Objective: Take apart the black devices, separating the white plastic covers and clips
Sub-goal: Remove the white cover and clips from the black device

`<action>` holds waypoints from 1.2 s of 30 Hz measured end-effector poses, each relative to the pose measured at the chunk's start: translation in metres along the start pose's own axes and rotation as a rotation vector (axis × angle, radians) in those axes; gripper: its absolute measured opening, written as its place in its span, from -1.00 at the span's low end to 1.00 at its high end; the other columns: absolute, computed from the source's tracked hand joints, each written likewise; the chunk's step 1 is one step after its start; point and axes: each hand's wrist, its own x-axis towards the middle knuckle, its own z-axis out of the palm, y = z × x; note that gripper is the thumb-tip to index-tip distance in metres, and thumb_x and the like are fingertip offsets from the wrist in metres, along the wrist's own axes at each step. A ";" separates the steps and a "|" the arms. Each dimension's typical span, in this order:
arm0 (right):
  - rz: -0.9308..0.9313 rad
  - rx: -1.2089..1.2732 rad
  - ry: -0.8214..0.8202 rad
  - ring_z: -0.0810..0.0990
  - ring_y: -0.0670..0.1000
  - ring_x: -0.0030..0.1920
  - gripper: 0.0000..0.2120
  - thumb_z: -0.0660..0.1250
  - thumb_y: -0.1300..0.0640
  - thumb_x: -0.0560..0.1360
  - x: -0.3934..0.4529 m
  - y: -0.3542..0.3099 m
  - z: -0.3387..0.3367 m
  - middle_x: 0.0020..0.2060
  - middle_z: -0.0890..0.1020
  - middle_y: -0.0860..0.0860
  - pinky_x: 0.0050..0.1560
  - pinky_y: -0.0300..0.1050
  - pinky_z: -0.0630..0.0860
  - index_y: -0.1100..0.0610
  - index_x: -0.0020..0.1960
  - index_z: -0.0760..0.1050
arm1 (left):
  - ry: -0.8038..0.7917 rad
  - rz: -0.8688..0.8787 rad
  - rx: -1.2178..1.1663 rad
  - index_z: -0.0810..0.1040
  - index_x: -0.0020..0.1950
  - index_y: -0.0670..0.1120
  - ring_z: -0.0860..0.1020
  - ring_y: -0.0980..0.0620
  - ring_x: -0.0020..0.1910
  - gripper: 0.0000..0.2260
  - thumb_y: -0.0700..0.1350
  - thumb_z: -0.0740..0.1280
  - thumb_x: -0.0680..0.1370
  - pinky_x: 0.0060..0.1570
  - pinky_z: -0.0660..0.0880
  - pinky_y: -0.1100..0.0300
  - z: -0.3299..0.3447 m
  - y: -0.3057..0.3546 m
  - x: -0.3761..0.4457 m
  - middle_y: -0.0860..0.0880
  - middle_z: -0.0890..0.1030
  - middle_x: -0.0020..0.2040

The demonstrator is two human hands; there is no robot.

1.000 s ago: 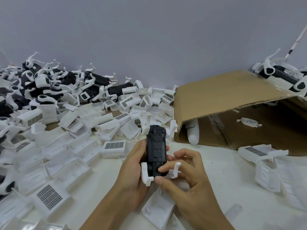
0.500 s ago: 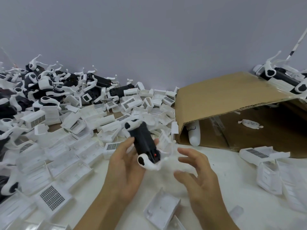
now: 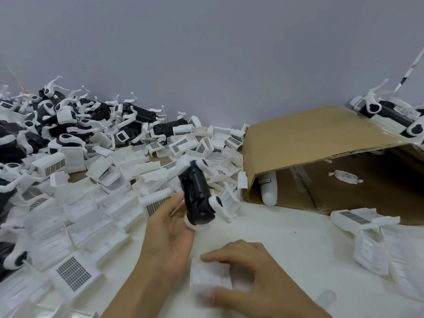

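The left hand [image 3: 171, 228] grips the stiff, light-looking black plastic device [image 3: 196, 193] above the table, best held mid-body, while the right hand [image 3: 238, 278] pinches a blurred white plastic cover [image 3: 207, 275] nearby.

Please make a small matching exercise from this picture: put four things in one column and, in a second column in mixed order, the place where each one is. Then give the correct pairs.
Things
1. black device
2. white cover
3. cardboard box
4. white bottle-shaped part

Places
A. lying on its side at the right, open toward the camera
B. held up in the left hand
C. just inside the box opening, at its left edge
D. low on the table under the right hand, blurred

Pairs: 1-B, 2-D, 3-A, 4-C
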 end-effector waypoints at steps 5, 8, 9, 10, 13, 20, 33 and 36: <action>0.092 0.576 0.243 0.73 0.00 -0.05 -0.63 0.22 -0.27 0.46 0.001 0.006 -0.006 -0.13 0.76 0.07 -0.07 -0.29 0.56 -0.11 0.03 0.69 | 0.094 0.074 0.111 0.47 0.12 -0.06 0.70 -0.07 -0.18 -0.61 -0.28 0.43 0.34 -0.30 0.60 0.01 0.004 -0.001 -0.002 -0.18 0.71 -0.02; 0.066 0.672 0.362 0.71 0.08 0.01 -0.61 0.19 -0.23 0.50 0.003 0.009 -0.006 -0.10 0.75 0.13 0.06 -0.03 0.56 -0.07 0.06 0.68 | 0.122 0.107 0.162 0.50 0.13 -0.05 0.68 -0.11 -0.05 -0.58 -0.24 0.47 0.31 -0.10 0.57 -0.04 0.004 -0.005 -0.002 -0.23 0.70 0.07; 0.053 0.695 0.372 0.71 0.09 0.02 -0.62 0.20 -0.24 0.49 0.003 0.009 -0.005 -0.08 0.75 0.14 0.04 -0.04 0.57 -0.08 0.07 0.67 | 0.122 0.106 0.201 0.52 0.13 -0.06 0.66 -0.14 0.03 -0.58 -0.22 0.49 0.30 0.00 0.51 -0.07 0.005 -0.006 -0.002 -0.27 0.67 0.14; 0.050 0.709 0.386 0.71 0.10 0.01 -0.61 0.21 -0.26 0.47 0.004 0.008 -0.005 -0.07 0.75 0.14 -0.03 -0.09 0.59 -0.10 0.08 0.67 | 0.108 0.100 0.245 0.54 0.13 -0.07 0.64 -0.16 0.07 -0.55 -0.20 0.53 0.28 0.04 0.48 -0.09 0.007 -0.007 -0.003 -0.27 0.65 0.18; 0.077 0.720 0.472 0.70 0.14 -0.06 -0.66 0.24 -0.30 0.53 0.005 0.008 -0.003 -0.10 0.74 0.15 -0.16 -0.13 0.57 -0.14 0.07 0.67 | 0.041 0.100 0.382 0.57 0.16 -0.09 0.68 -0.07 -0.04 -0.44 -0.30 0.63 0.21 -0.02 0.56 0.02 0.008 -0.015 -0.005 -0.21 0.68 0.07; 0.153 0.412 0.823 0.59 -0.23 -0.14 -0.74 0.14 -0.32 0.40 0.012 0.017 0.004 -0.14 0.61 -0.22 -0.16 -0.24 0.45 -0.40 -0.09 0.60 | -0.327 0.082 0.590 0.30 0.11 -0.07 0.64 -0.21 0.06 -0.46 -0.17 0.57 0.31 0.04 0.57 -0.02 0.008 -0.023 -0.016 -0.23 0.69 0.14; -0.015 0.313 0.779 0.58 -0.11 -0.03 -0.53 0.42 -0.21 0.33 0.005 0.008 0.007 0.04 0.62 -0.24 -0.29 -0.21 0.57 -0.30 0.24 0.50 | -0.331 0.225 0.773 0.69 0.20 0.13 0.66 -0.04 0.18 -0.69 -0.14 0.45 0.50 0.18 0.59 -0.10 0.011 -0.025 -0.018 0.00 0.71 0.16; -0.041 0.261 0.782 0.55 -0.06 -0.04 -0.48 0.43 -0.23 0.29 0.004 0.008 0.007 0.02 0.61 -0.23 -0.30 -0.22 0.53 -0.29 0.25 0.50 | -0.358 0.215 0.738 0.70 0.20 0.11 0.65 -0.02 0.21 -0.75 -0.09 0.44 0.54 0.12 0.60 0.18 0.014 -0.024 -0.021 -0.01 0.71 0.17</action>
